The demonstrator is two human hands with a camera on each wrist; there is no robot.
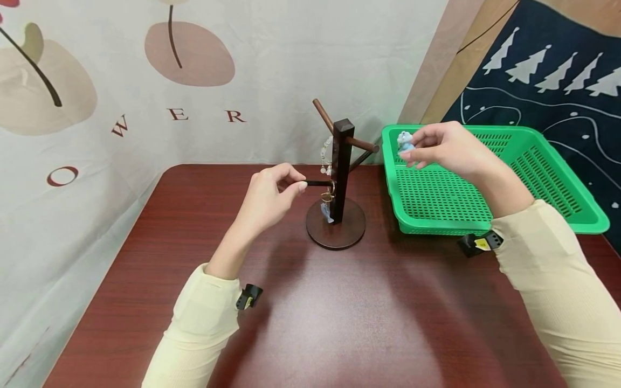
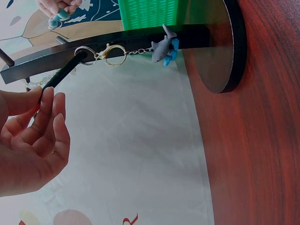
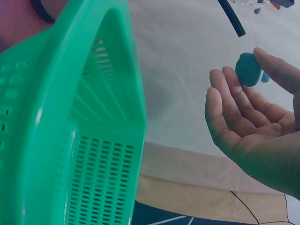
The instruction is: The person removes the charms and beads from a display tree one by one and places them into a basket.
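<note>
My left hand (image 1: 270, 195) pinches the tip of a dark peg (image 2: 65, 70) that sticks out of a wooden jewellery stand (image 1: 341, 167). From that peg, near the post, a keychain with a grey shark charm (image 2: 162, 48) hangs by its gold clasp and ring. Over by the green basket, my right hand (image 1: 448, 148) holds a small blue-and-white figurine (image 1: 405, 142) between thumb and fingers, above the basket's near left part. Only the figurine's rounded blue side (image 3: 248, 70) shows in the right wrist view; the fingers cover part of it.
A green plastic basket (image 1: 399, 205) stands at the right, beside the stand. A beaded bracelet (image 1: 325, 156) hangs behind the post. Other pegs (image 1: 363, 144) stick out near the stand's top. A printed cloth (image 1: 291, 64) backs the reddish-brown table (image 1: 160, 231).
</note>
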